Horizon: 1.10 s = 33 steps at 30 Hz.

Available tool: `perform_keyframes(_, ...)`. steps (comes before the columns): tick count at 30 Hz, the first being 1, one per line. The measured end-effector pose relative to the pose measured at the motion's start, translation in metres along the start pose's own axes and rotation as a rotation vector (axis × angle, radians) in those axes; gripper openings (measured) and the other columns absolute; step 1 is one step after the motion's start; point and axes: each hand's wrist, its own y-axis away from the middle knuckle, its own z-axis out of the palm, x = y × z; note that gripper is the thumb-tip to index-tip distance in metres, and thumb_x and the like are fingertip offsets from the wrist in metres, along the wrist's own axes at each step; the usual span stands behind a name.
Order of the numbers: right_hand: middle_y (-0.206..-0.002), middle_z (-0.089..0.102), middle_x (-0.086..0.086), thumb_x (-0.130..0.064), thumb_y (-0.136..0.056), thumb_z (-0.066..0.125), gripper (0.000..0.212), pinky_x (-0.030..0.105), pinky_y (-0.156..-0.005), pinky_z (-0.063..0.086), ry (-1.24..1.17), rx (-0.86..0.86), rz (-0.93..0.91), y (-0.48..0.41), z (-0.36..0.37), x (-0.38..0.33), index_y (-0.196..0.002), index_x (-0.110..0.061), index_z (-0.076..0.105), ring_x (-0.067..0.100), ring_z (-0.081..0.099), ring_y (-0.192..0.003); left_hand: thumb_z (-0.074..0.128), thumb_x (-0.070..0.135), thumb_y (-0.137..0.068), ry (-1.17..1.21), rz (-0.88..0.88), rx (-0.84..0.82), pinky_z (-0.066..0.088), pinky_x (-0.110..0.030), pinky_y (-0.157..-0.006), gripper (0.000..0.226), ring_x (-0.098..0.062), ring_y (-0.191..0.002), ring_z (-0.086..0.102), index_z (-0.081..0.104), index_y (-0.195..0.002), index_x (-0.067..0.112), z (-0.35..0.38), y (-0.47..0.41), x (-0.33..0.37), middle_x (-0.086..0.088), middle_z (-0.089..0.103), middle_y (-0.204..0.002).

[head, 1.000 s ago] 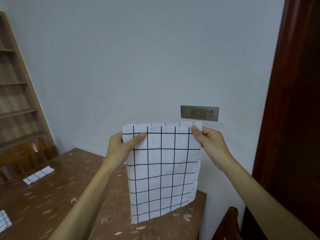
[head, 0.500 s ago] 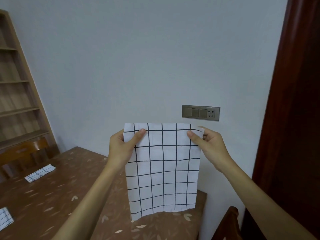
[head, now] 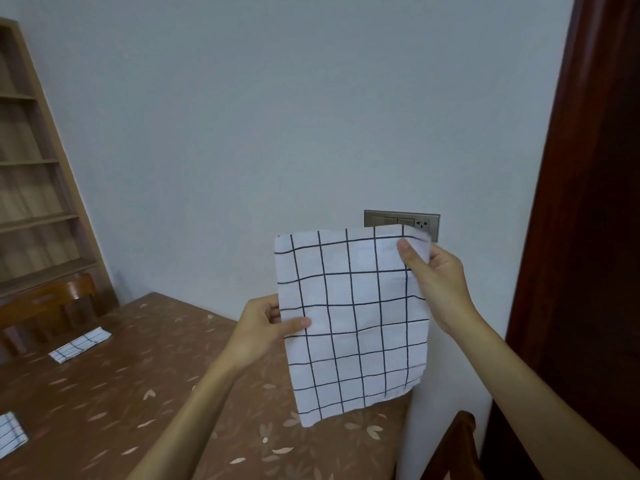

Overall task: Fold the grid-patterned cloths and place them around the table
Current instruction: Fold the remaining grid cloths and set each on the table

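Since half a second ago the left hand (head: 258,327) has slid down from the top-left corner to the middle of the left edge of the grid-patterned cloth (head: 349,323), where thumb and fingers pinch it. The right hand (head: 436,282) still pinches the top-right corner. That leaves the cloth hanging in the air, slightly tilted, above the near right corner of the table (head: 138,393). It looks light, thin and limp, so it should sag wherever it is unsupported. Corners and edge midpoints seem the sensible places to hold it, kept taut so the fold falls straight along a grid line. Fingers behind the fabric are hidden, and I cannot tell how many layers hang here, though the top-right corner seems to peel apart. One folded cloth (head: 80,344) lies on the far left of the table. Another folded cloth (head: 10,434) is cut off by the frame's left edge.
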Motion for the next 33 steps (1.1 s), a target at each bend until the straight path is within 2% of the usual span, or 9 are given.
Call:
perform_keyframes(4,-0.113,0.076,-0.007,-0.056,-0.067,0.075,0.063,0.034,-0.095,0.054,0.039,-0.207,0.191,0.006,-0.011,0.013,-0.119,-0.022,0.068,0.013,0.070,-0.108,0.073,-0.006,-0.082,0.088,0.005,0.068,0.063,-0.035,-0.081,0.031,-0.030,-0.097,0.075,0.071,-0.112,-0.001,-0.007,-0.008,0.006,-0.012,0.078,-0.104)
perform_keyframes(7,-0.114,0.076,0.000,-0.030,-0.077,0.078,0.044,0.040,-0.097,0.054,0.034,-0.365,0.288,0.014,-0.018,0.023,-0.119,-0.016,0.069,0.019,0.071,-0.107,0.073,-0.005,-0.082,0.129,0.023,0.138,0.063,-0.032,-0.078,0.031,-0.031,-0.097,0.075,0.071,-0.113,-0.002,-0.015,-0.012,0.011,-0.014,0.078,-0.104)
perform_keyframes(10,-0.112,0.076,-0.002,-0.013,-0.086,0.073,0.029,0.027,-0.090,0.057,0.107,-0.439,0.269,0.021,-0.018,0.030,-0.116,-0.015,0.072,0.015,0.072,-0.106,0.074,-0.004,-0.083,0.137,0.031,0.157,0.063,-0.032,-0.076,0.031,-0.033,-0.098,0.074,0.071,-0.113,0.000,-0.021,-0.012,0.013,-0.014,0.078,-0.104)
perform_keyframes(13,-0.106,0.078,-0.004,-0.008,-0.087,0.072,0.023,0.019,-0.081,0.058,0.081,-0.363,0.224,0.022,-0.014,0.031,-0.110,-0.014,0.074,0.013,0.073,-0.101,0.072,-0.001,-0.086,0.063,0.064,0.101,0.062,-0.031,-0.080,0.032,-0.030,-0.101,0.074,0.069,-0.117,0.003,-0.027,-0.011,0.012,-0.010,0.077,-0.108)
perform_keyframes(17,-0.105,0.078,0.000,-0.007,-0.085,0.074,0.022,0.027,-0.088,0.059,0.055,-0.256,0.197,0.018,-0.012,0.030,-0.107,-0.012,0.076,0.017,0.074,-0.100,0.073,0.004,-0.088,-0.144,0.091,-0.069,0.059,-0.034,-0.090,0.044,-0.020,-0.108,0.072,0.062,-0.129,0.015,-0.029,-0.003,0.010,-0.002,0.074,-0.120)
perform_keyframes(21,-0.103,0.078,-0.001,-0.010,-0.087,0.073,0.020,0.030,-0.089,0.059,0.072,-0.247,0.194,0.018,-0.014,0.031,-0.106,-0.016,0.076,0.017,0.074,-0.098,0.078,0.017,-0.087,-0.235,0.082,-0.016,0.058,-0.052,-0.088,0.035,-0.019,-0.096,0.072,0.064,-0.118,0.007,-0.031,0.000,0.006,-0.001,0.076,-0.103)
perform_keyframes(23,-0.103,0.078,-0.001,-0.010,-0.088,0.071,0.021,0.031,-0.090,0.059,0.093,-0.241,0.189,0.018,-0.014,0.033,-0.108,-0.015,0.075,0.017,0.074,-0.098,0.078,0.022,-0.086,-0.236,0.108,0.032,0.054,-0.059,-0.086,0.033,-0.028,-0.086,0.068,0.064,-0.106,-0.001,-0.033,-0.001,0.005,-0.017,0.070,-0.092)
perform_keyframes(25,-0.104,0.078,-0.001,-0.008,-0.090,0.070,0.022,0.029,-0.090,0.058,0.101,-0.239,0.179,0.018,-0.015,0.034,-0.110,-0.014,0.075,0.016,0.074,-0.099,0.076,0.009,-0.087,-0.189,0.145,0.078,0.056,-0.053,-0.082,0.016,-0.039,-0.088,0.070,0.070,-0.100,0.003,-0.033,-0.002,0.007,-0.021,0.073,-0.095)
perform_keyframes(33,-0.096,0.079,-0.005,-0.005,-0.092,0.066,0.021,0.027,-0.087,0.058,0.136,-0.285,0.179,0.018,-0.017,0.031,-0.095,-0.022,0.076,0.015,0.074,-0.097,0.072,-0.005,-0.085,0.023,0.045,0.148,0.057,-0.025,-0.068,0.013,-0.025,-0.081,0.074,0.071,-0.098,-0.003,-0.037,0.000,0.008,-0.018,0.077,-0.095)
